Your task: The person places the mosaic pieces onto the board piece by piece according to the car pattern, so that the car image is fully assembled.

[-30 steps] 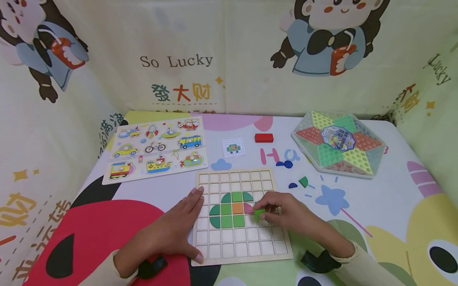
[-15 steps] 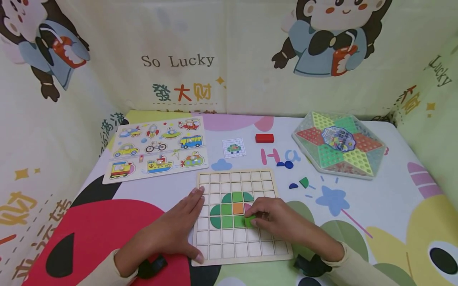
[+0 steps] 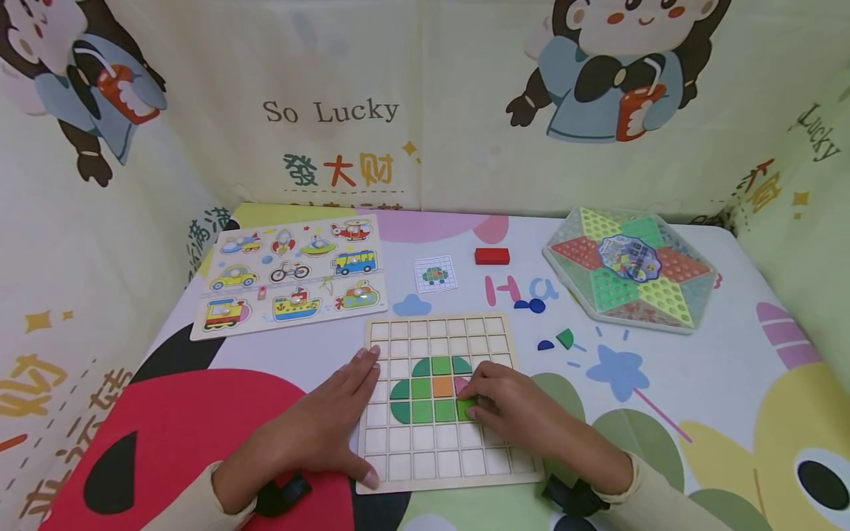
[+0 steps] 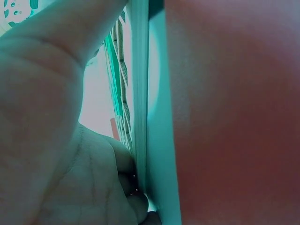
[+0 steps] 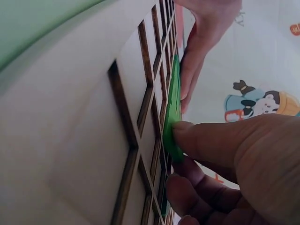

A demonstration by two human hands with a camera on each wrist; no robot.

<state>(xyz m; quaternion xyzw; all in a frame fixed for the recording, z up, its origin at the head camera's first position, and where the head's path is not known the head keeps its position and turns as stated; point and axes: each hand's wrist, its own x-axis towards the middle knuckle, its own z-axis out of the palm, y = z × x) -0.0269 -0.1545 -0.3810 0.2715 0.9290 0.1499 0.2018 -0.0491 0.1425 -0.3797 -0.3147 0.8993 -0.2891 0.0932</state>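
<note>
A wooden grid board [image 3: 426, 464] lies in front of the person, with green square and rounded tiles, an orange square [image 3: 442, 386] and a partly hidden pink tile set in its middle cells. The right hand [image 3: 518, 405] pinches a bright green square tile [image 3: 466, 410] between thumb and fingertips, at the right end of the lowest green row. In the right wrist view, the thumb presses against that tile [image 5: 173, 140] at the grid. The left hand [image 3: 308, 428] rests along the board's left edge, fingers extended and thumb at the near corner; the left wrist view shows it beside the board's edge [image 4: 139, 93].
Behind the board lie a small pattern card [image 3: 434, 274], a red block [image 3: 492, 256] and a vehicle picture puzzle [image 3: 285, 276]. Blue pieces [image 3: 536, 305], a blue half-round [image 3: 545, 345] and a green quarter-round [image 3: 565, 338] lie right. A hexagonal box [image 3: 627, 269] stands back right.
The right hand has moved left with the green square tile and lowered it against the cell beside the bottom green row. The left hand has stayed in place.
</note>
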